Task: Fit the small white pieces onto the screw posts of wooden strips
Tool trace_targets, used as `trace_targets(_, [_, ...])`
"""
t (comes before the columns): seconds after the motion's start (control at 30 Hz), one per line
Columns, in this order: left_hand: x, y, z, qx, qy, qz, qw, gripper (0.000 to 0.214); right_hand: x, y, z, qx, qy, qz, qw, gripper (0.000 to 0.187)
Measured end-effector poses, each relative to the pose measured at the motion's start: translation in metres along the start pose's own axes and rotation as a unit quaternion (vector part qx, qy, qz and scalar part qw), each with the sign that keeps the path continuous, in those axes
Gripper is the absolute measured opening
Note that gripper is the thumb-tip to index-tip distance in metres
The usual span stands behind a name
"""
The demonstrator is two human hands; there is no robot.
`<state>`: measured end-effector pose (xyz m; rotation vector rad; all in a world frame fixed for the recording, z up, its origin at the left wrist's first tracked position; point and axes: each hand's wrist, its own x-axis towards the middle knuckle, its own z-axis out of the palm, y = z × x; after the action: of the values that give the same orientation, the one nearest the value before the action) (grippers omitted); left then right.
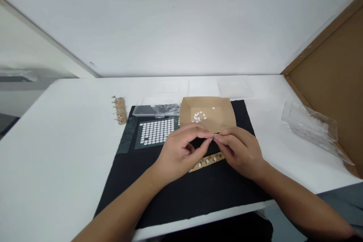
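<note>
Thumb and fingers of my left hand (183,149) are pinched together, meeting the pinched fingertips of my right hand (239,149). A tiny item sits between the two sets of fingertips, too small to make out. Just below lies a brown cardboard strip (210,160) holding several small silver pieces with white tops; my right hand partly covers its right end. Behind my hands is a brown paper tray (185,111) with loose white oval dots (197,116) in it. To the left lies a clear sheet with rows of white dots (157,131).
A black mat (170,204) covers the middle of the white table (56,151). A clear plastic case (149,111) with thin clear pieces stands behind the sheet. Another cardboard strip with metal pieces (120,110) lies at left. A clear box (312,123) stands at right beside a cardboard panel (334,68).
</note>
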<state>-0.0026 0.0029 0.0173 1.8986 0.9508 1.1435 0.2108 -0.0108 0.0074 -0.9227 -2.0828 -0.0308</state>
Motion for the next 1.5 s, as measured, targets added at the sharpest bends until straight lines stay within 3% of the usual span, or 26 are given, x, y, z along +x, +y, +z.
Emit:
trace_targets(0.3, [-0.002, 0.006, 0.006, 0.019, 0.043, -0.022, 0.999, 0.008, -0.004, -0.003, 0.003, -0.032, -0.008, -0.002, 0.999, 0.010])
trace_targets(0.7, [-0.004, 0.009, 0.010, -0.062, 0.088, -0.092, 0.990, 0.007, -0.002, -0.010, 0.004, 0.010, 0.004, 0.016, 1.000, 0.009])
trace_targets(1.0, [-0.004, 0.011, 0.004, -0.178, 0.041, -0.161, 0.970, 0.010, 0.000, -0.010, 0.000, 0.067, 0.003, 0.042, 0.997, 0.007])
trace_targets(1.5, [0.000, 0.008, -0.003, -0.241, -0.014, -0.153, 0.958, 0.007, -0.002, -0.007, -0.002, 0.062, 0.018, 0.030, 0.997, 0.007])
